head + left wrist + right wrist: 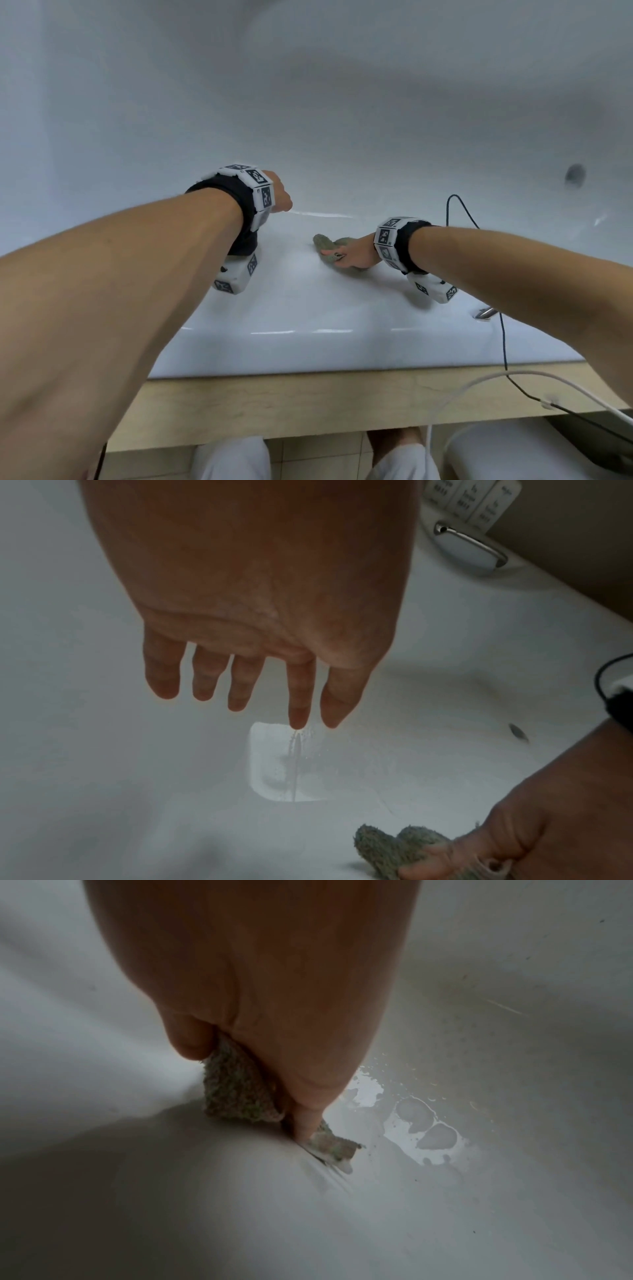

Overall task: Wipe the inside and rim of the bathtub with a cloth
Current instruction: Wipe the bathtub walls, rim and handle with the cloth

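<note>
The white bathtub fills the head view, its broad near rim (308, 308) in front of me. My right hand (356, 255) grips a bunched grey-green cloth (325, 245) and presses it onto the rim's inner edge. The right wrist view shows thumb and fingers of the right hand (291, 1042) curled round the cloth (236, 1093), which touches the wet tub surface (240, 1204). My left hand (279, 198) reaches past the rim over the tub's inside. Its fingers (240, 696) hang straight and spread, holding nothing. The cloth (387, 848) lies to its lower right.
Water drops (424, 1123) sit beside the cloth. A chrome tap handle (469, 545) stands on the rim at the right. A dark overflow fitting (575, 174) is on the tub wall. A dark cable (503, 342) and a white cable (479, 380) cross the beige tub surround (308, 404).
</note>
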Action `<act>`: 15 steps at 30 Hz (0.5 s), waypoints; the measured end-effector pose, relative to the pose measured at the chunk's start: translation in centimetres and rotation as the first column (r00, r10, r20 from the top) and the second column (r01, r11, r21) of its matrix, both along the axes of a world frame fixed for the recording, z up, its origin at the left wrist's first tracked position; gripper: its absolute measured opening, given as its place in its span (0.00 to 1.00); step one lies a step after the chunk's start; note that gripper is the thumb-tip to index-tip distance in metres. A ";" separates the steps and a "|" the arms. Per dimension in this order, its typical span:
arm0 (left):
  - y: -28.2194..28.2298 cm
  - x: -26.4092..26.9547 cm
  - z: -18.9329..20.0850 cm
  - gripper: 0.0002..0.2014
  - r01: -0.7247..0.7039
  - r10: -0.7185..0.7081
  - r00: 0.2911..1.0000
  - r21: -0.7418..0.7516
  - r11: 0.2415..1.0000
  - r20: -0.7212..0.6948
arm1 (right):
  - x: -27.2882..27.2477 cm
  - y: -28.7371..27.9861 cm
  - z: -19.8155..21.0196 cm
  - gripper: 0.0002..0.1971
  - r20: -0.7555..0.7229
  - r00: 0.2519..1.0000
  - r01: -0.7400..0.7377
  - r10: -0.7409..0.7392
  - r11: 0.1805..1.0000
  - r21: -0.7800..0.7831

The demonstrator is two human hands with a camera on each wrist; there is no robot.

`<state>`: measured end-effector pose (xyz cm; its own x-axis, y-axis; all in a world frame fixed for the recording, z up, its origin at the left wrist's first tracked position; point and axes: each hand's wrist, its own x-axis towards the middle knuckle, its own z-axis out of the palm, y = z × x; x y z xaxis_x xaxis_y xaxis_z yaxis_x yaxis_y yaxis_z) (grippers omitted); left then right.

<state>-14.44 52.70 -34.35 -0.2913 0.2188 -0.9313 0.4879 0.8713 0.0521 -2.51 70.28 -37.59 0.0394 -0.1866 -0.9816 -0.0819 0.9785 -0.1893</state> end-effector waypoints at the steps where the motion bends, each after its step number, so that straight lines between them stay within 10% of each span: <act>1: 0.7 0.5 -0.1 0.06 -0.002 0.001 1.000 0.011 1.000 0.011 | 0.0 0.8 -0.1 0.27 0.009 1.000 0.004 -0.004 1.000 0.009; 15: 12.0 4.5 -0.9 0.20 -0.107 0.107 0.994 0.000 0.994 0.013 | 2.0 17.5 0.7 0.23 0.071 0.997 -0.015 0.010 0.998 0.061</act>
<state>-9.97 64.69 -35.22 -0.3009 0.1880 -0.9349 0.3915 0.9183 0.0587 -0.49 87.82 -36.87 0.1109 -0.1246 -0.9860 -0.0830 0.9875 -0.1341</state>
